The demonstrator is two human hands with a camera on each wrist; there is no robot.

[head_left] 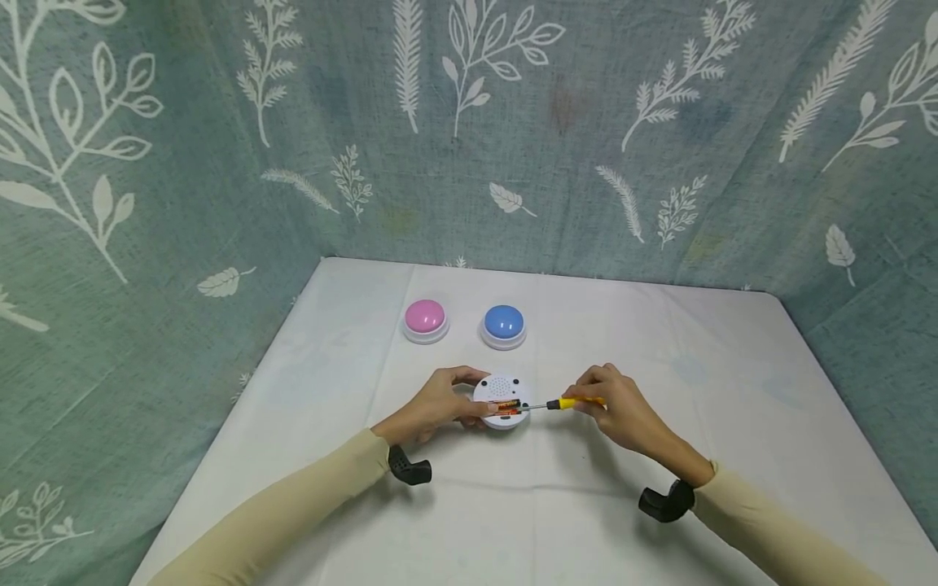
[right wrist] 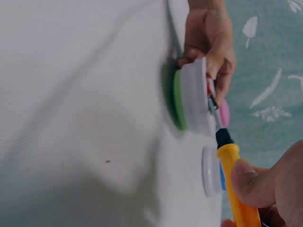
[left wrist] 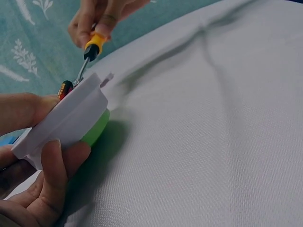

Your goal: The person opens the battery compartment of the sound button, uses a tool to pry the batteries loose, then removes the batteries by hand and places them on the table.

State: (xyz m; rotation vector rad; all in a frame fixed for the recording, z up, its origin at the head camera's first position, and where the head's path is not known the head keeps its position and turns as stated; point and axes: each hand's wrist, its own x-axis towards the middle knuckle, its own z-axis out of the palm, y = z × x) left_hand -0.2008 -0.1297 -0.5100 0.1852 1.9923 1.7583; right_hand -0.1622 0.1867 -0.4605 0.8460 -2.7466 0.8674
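Note:
My left hand (head_left: pixel 443 400) grips a round white push-button device (head_left: pixel 501 389) whose underside faces up; its green dome shows below in the left wrist view. Batteries (head_left: pixel 506 405) with orange and black wrappers sit in the bay on that underside, and my left thumb lies over their left end. In my right hand (head_left: pixel 614 407) is a screwdriver (head_left: pixel 572 403) with a yellow and black handle, pinched between thumb and fingers. Its metal shaft (left wrist: pixel 83 69) reaches the right end of the battery bay. The exact contact of the tip is hard to make out.
Farther back on the white-clothed table (head_left: pixel 352 325) stand a pink button (head_left: pixel 425 317) and a blue button (head_left: pixel 503 324), both dome up on white bases. Behind and at the sides hangs a green leaf-patterned cloth (head_left: pixel 469 187).

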